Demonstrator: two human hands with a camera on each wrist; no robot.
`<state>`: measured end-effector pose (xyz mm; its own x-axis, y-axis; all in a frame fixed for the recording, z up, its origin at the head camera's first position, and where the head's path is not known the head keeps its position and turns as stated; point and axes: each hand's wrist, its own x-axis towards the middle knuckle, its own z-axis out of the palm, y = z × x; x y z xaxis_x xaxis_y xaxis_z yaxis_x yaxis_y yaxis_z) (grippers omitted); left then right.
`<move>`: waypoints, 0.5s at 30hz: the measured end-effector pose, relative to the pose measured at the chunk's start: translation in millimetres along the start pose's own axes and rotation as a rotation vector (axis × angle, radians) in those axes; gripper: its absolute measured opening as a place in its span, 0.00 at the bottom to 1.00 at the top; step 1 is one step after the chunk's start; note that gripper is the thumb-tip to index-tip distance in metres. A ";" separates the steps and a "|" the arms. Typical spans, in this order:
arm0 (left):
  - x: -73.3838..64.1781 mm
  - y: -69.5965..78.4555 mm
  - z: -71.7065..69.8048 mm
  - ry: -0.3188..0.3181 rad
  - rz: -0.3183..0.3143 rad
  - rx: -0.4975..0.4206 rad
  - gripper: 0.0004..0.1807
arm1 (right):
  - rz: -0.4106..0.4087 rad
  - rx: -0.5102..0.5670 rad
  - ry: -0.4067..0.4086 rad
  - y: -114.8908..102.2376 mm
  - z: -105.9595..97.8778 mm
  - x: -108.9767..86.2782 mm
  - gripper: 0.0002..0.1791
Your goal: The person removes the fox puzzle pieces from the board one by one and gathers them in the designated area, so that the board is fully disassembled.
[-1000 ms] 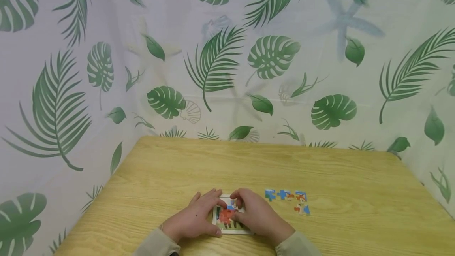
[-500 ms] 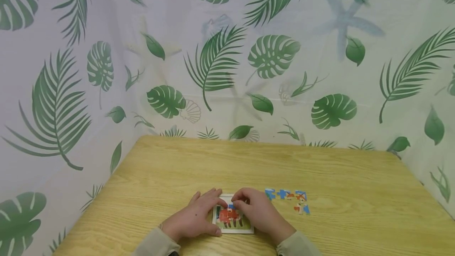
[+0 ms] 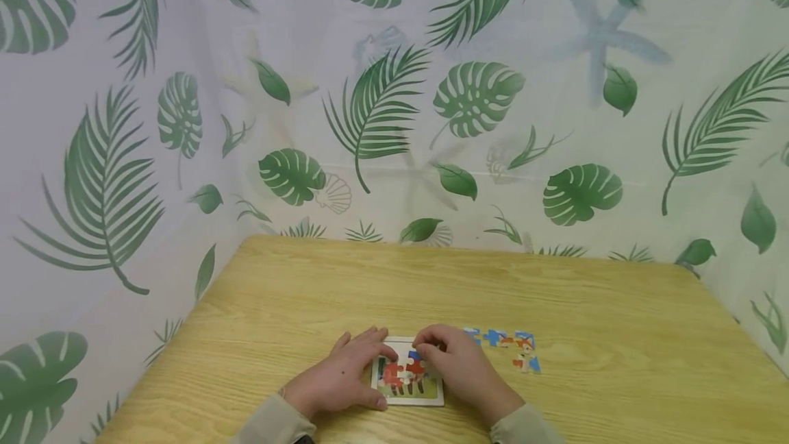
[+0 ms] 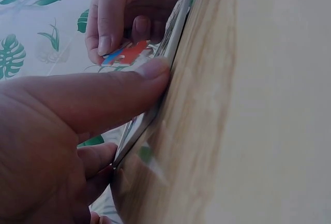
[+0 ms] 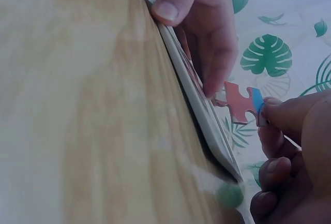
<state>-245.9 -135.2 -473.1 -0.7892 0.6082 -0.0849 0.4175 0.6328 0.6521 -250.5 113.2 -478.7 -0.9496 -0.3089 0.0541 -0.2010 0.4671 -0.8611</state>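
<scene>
A small jigsaw puzzle in a white-edged tray (image 3: 419,401) lies flat on the table, partly filled with red, white and green picture pieces. My left hand (image 3: 342,377) holds the tray at its left side, thumb on the near edge and fingers towards the far left corner. Between thumb and fingertips, my right hand (image 3: 464,370) pinches a red and blue puzzle piece (image 5: 239,102). In the right wrist view this piece is raised off the tray and tilted. The left wrist view also shows the piece (image 4: 129,54) under the right hand's fingers.
Several loose puzzle pieces (image 3: 524,363) with blue and fox-coloured print lie right of the tray, one partly behind the right hand. The wooden table (image 3: 308,279) meets a leaf-patterned cloth (image 3: 394,204) at the back and sides.
My right hand has drawn slightly to the right and lifted the red and blue piece, which shows more fully now. The left hand keeps its place on the tray.
</scene>
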 end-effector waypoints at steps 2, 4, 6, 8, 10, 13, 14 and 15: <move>0.3 -0.6 1.3 0.005 0.005 0.004 0.30 | 0.022 -0.011 0.024 1.4 -3.2 -1.9 0.08; 0.5 -1.0 2.4 0.009 0.006 0.006 0.30 | 0.043 -0.024 0.049 3.2 -6.4 -3.6 0.07; 0.5 -1.1 3.1 0.011 0.007 0.013 0.31 | 0.058 -0.031 0.067 5.3 -10.0 -5.1 0.06; 0.4 -0.7 3.0 0.013 0.003 0.012 0.31 | 0.071 -0.037 0.081 8.1 -14.0 -6.3 0.06; 0.3 -0.4 2.5 0.012 -0.001 0.011 0.30 | 0.091 -0.035 0.096 10.8 -18.5 -7.2 0.06; -0.1 0.0 1.6 0.010 -0.010 0.002 0.30 | 0.109 -0.036 0.119 13.9 -24.8 -8.5 0.05; -0.2 0.0 1.5 0.008 -0.012 0.000 0.30 | 0.112 -0.043 0.128 14.6 -26.6 -8.8 0.05; -0.2 -0.1 1.6 0.008 -0.013 0.000 0.30 | 0.115 -0.052 0.136 15.3 -28.1 -9.0 0.05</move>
<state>-245.1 -134.6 -474.4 -0.7979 0.5963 -0.0875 0.4073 0.6405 0.6510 -251.8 146.4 -478.2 -0.9900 -0.1381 0.0277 -0.0982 0.5359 -0.8386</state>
